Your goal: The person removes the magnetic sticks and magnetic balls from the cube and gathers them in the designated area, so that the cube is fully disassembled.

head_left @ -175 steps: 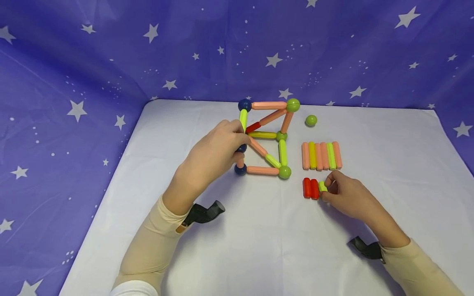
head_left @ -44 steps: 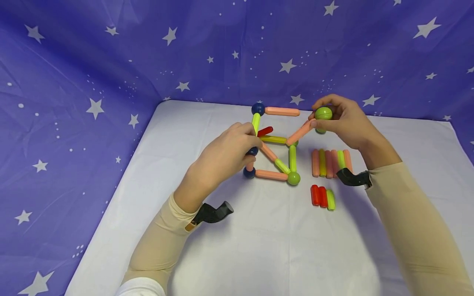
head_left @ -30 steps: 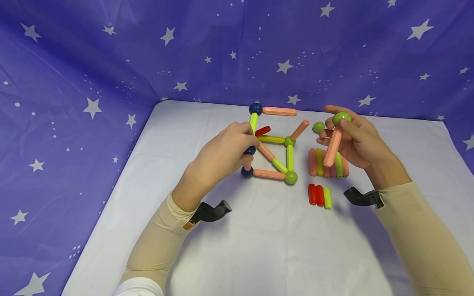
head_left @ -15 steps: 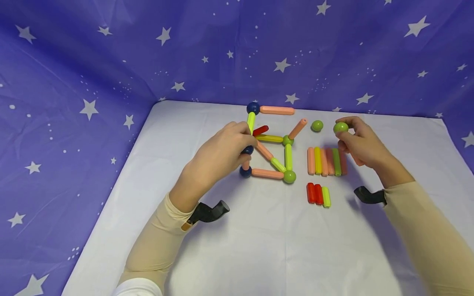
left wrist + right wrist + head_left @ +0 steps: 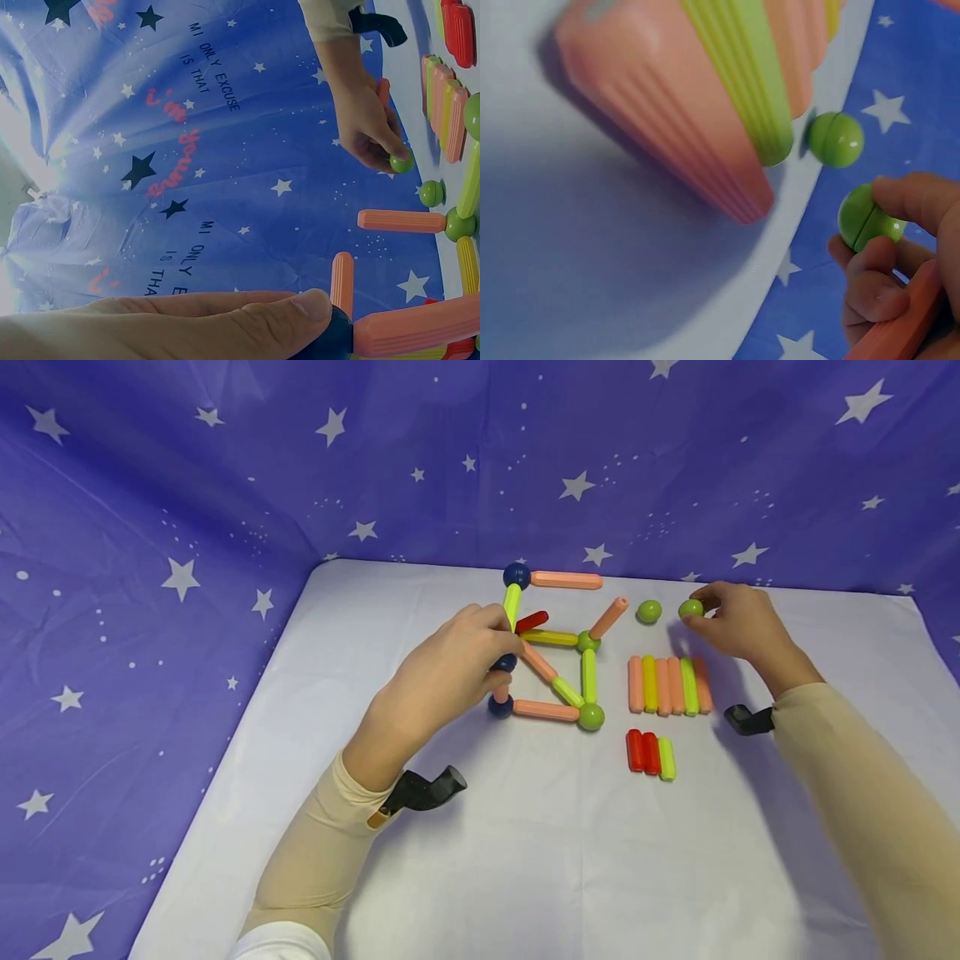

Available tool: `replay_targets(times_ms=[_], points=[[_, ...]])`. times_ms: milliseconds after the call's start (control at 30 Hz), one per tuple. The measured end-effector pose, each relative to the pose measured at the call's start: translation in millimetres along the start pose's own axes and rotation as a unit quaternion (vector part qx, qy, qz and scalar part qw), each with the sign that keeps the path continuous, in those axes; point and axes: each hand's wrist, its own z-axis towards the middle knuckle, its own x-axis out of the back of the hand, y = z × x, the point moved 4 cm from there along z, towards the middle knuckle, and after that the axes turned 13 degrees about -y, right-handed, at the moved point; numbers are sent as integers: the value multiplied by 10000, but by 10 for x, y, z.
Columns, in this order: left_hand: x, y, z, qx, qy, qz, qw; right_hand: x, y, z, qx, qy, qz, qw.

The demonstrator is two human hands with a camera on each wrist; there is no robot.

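My left hand (image 5: 450, 672) grips a dark blue ball (image 5: 506, 662) in the left side of a ball-and-rod frame. A salmon rod (image 5: 566, 580) extends right from the upper blue ball (image 5: 517, 576), its far end free. Another salmon rod (image 5: 609, 617) rises from a green ball (image 5: 588, 641), also free-ended. Between thumb and fingertips, my right hand (image 5: 746, 625) pinches a green ball (image 5: 870, 217) low over the table's back right. Its curled lower fingers hold a salmon rod (image 5: 904, 322), as the right wrist view shows. Beside that hand lies a loose green ball (image 5: 649, 611).
Long salmon, yellow and lime rods (image 5: 669, 686) lie in a row right of the frame. In front of them are two short red rods (image 5: 643, 752) and a short lime rod (image 5: 667, 758). A starry purple cloth (image 5: 420, 460) hangs behind the white table (image 5: 525, 843).
My right hand has pulled the frame's upper right green ball and a salmon rod away, parted them in its grasp, and brought the ball near the loose one. My left hand keeps its hold.
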Motion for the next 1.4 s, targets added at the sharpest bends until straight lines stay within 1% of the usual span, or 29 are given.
replay_targets(times_ms=[133,233,300,433,733,1067,1167,1267,1333,1400], points=[[6,-7,-16,25,-23,-36,10000,-59,7,168,23,-349,-166,9993],[11,-5,-19,50,-49,-29,10000,-112,34,265,-85,-602,-178,9980],[14,-3,-16,57,-68,-9,10000,-140,63,310,-213,-687,-141,9973],[20,-8,-9,101,-123,17,9999,-173,108,365,-433,-692,-11,9967],[21,9,-7,169,-138,68,9997,-171,115,351,-478,-660,261,9963],[14,22,-9,154,-127,73,9998,-136,102,292,-457,-675,309,9962],[17,27,-10,142,-112,91,9998,-97,116,241,-525,-623,522,9953],[18,28,-11,161,-96,112,9998,-64,139,182,-632,-574,909,9922],[18,27,-14,173,-94,115,9997,-55,155,139,-607,-570,1225,9890],[18,26,-17,172,-86,106,9998,-55,170,98,-461,-550,1466,9866]])
